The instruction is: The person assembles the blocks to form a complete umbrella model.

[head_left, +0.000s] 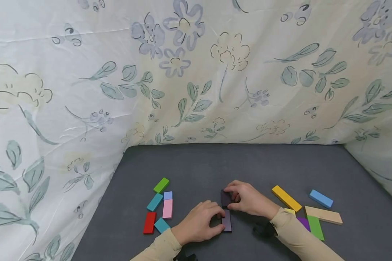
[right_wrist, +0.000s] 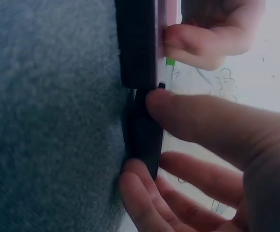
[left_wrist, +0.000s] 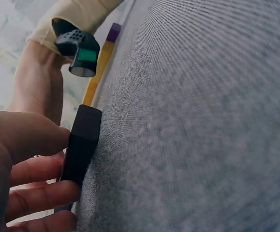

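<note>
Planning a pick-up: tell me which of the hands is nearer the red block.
Left. The left hand is right of the red block, touching one dark block; the right hand is farther right, touching another dark block.

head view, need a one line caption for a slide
Left hand and right hand each hold a dark block on a gray surface, colorful blocks lying to either side.

Head view above dark purple block (head_left: 227, 222), facing forward-down, farthest; wrist views low, close beside block, both showing it.
</note>
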A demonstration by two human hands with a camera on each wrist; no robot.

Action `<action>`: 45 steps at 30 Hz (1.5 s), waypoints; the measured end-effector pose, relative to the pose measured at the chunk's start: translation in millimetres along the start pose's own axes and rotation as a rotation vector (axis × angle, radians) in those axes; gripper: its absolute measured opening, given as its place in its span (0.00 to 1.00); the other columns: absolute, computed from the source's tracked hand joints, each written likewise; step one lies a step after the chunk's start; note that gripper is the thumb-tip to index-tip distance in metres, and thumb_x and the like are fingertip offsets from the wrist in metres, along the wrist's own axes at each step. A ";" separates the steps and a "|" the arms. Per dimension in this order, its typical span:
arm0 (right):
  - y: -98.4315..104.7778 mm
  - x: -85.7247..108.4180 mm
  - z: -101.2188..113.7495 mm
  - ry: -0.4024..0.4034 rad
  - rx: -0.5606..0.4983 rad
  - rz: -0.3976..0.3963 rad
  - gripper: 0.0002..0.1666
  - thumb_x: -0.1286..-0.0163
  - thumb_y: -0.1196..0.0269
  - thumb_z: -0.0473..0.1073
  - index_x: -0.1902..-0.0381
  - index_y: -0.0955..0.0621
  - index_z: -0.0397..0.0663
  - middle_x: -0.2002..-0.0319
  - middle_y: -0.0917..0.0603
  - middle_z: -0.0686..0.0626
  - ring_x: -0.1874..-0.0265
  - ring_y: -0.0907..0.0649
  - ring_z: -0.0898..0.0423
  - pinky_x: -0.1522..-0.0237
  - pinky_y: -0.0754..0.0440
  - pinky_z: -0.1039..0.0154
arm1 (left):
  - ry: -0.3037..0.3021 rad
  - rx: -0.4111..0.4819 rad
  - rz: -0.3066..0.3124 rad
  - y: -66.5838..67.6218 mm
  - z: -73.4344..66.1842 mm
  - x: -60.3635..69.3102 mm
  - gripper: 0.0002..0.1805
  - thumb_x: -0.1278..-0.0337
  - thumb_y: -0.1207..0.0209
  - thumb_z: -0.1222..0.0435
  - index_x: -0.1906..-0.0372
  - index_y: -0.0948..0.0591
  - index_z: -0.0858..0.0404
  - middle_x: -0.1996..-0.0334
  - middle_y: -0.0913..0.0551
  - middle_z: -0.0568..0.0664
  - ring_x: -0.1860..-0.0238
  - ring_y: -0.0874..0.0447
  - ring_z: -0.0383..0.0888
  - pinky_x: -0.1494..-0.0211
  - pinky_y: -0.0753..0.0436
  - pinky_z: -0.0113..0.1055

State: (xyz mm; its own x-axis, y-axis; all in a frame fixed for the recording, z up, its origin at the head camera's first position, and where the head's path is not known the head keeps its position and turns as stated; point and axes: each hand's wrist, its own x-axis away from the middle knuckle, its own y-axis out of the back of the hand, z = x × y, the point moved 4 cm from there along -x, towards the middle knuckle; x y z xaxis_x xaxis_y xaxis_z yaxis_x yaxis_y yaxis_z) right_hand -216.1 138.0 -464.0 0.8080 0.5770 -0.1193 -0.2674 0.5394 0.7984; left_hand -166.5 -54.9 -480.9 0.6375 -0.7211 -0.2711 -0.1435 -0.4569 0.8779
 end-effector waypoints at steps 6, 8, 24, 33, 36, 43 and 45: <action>0.5 1.6 -3.7 0.053 -0.016 0.023 0.26 0.34 0.26 0.41 0.40 0.16 0.37 0.45 0.17 0.45 0.61 0.16 0.62 0.59 0.15 0.65 | 0.016 0.012 0.009 1.9 -0.4 -1.9 0.10 0.36 0.31 0.55 0.53 0.15 0.51 0.63 0.18 0.37 0.63 0.25 0.31 0.57 0.28 0.22; 0.1 2.4 -4.8 0.053 -0.025 0.027 0.25 0.33 0.27 0.41 0.40 0.16 0.38 0.44 0.17 0.46 0.61 0.16 0.62 0.59 0.15 0.65 | 0.029 0.025 0.017 1.9 -0.3 -2.4 0.11 0.36 0.31 0.54 0.53 0.15 0.52 0.62 0.18 0.38 0.62 0.25 0.31 0.57 0.27 0.22; 0.8 3.3 -3.8 0.036 -0.061 0.033 0.23 0.34 0.26 0.42 0.42 0.16 0.43 0.48 0.16 0.49 0.61 0.17 0.62 0.60 0.16 0.66 | 0.053 0.071 0.008 4.5 -1.4 -4.1 0.17 0.37 0.30 0.54 0.48 0.16 0.56 0.61 0.19 0.40 0.62 0.26 0.31 0.57 0.26 0.21; 2.4 7.9 -1.3 0.051 -0.069 0.048 0.23 0.33 0.27 0.41 0.42 0.16 0.41 0.48 0.16 0.48 0.60 0.17 0.61 0.60 0.16 0.66 | 0.050 0.057 0.031 2.5 -6.3 -3.8 0.21 0.35 0.31 0.53 0.42 0.16 0.59 0.60 0.20 0.39 0.60 0.26 0.31 0.56 0.27 0.22; 2.1 10.8 -0.7 0.054 -0.067 0.053 0.23 0.33 0.27 0.41 0.42 0.16 0.41 0.48 0.16 0.48 0.60 0.17 0.61 0.60 0.16 0.66 | 0.056 0.060 0.033 0.3 -9.6 -2.5 0.21 0.34 0.32 0.53 0.42 0.16 0.58 0.60 0.21 0.39 0.60 0.27 0.31 0.56 0.27 0.22; 3.3 16.9 2.8 0.061 -0.053 0.067 0.23 0.33 0.26 0.41 0.42 0.16 0.42 0.49 0.16 0.49 0.60 0.18 0.61 0.60 0.16 0.65 | 0.061 0.067 0.025 -2.4 -17.5 -0.7 0.20 0.34 0.32 0.52 0.44 0.16 0.57 0.60 0.21 0.39 0.61 0.27 0.31 0.56 0.27 0.22; 3.8 19.3 3.7 0.065 -0.051 0.071 0.23 0.33 0.26 0.43 0.42 0.16 0.42 0.48 0.16 0.49 0.60 0.18 0.61 0.60 0.16 0.65 | 0.066 0.067 0.024 -3.1 -19.7 0.0 0.20 0.34 0.32 0.52 0.44 0.16 0.57 0.60 0.21 0.39 0.60 0.27 0.31 0.56 0.27 0.22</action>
State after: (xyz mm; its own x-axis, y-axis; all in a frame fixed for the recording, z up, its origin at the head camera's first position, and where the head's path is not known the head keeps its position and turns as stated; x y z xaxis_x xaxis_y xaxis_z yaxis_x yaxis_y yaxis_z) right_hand -199.6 149.0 -461.0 0.7507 0.6527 -0.1026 -0.3508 0.5254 0.7752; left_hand -151.2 -43.2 -475.9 0.6815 -0.6974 -0.2215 -0.2083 -0.4751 0.8549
